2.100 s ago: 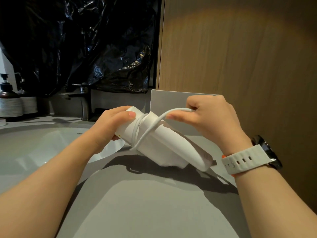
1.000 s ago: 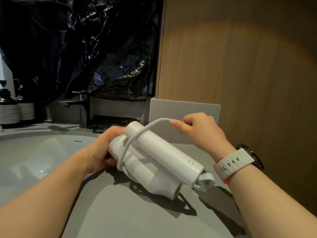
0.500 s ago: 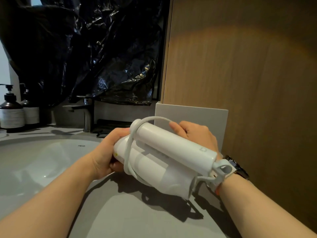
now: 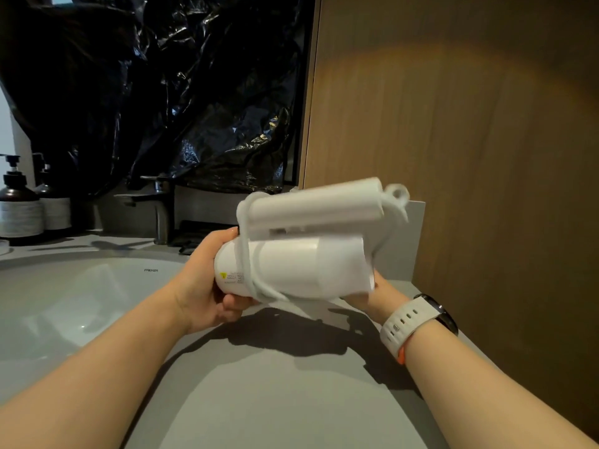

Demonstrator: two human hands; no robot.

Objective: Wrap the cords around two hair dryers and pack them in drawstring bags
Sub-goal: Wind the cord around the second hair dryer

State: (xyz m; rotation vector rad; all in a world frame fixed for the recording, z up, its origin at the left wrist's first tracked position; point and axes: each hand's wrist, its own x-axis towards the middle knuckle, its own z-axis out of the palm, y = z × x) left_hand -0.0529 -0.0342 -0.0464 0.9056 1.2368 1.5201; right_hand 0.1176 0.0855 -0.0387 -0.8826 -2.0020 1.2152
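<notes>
A white folded hair dryer is held above the grey counter, its barrel lying sideways and the handle folded along the top. A white cord loops round its left end. My left hand grips the barrel's left end. My right hand is under the right end, mostly hidden behind the dryer; its grip cannot be seen. A second dryer and the drawstring bags are out of view.
A white basin lies at the left with a tap behind it. Two dark pump bottles stand at far left. A wooden panel walls the right side, black plastic sheet hangs behind. Grey counter spreads below.
The dryer has been turned and lifted, so its handle now lies on top. My right hand slid from the upper cord down beneath the dryer's right end.
</notes>
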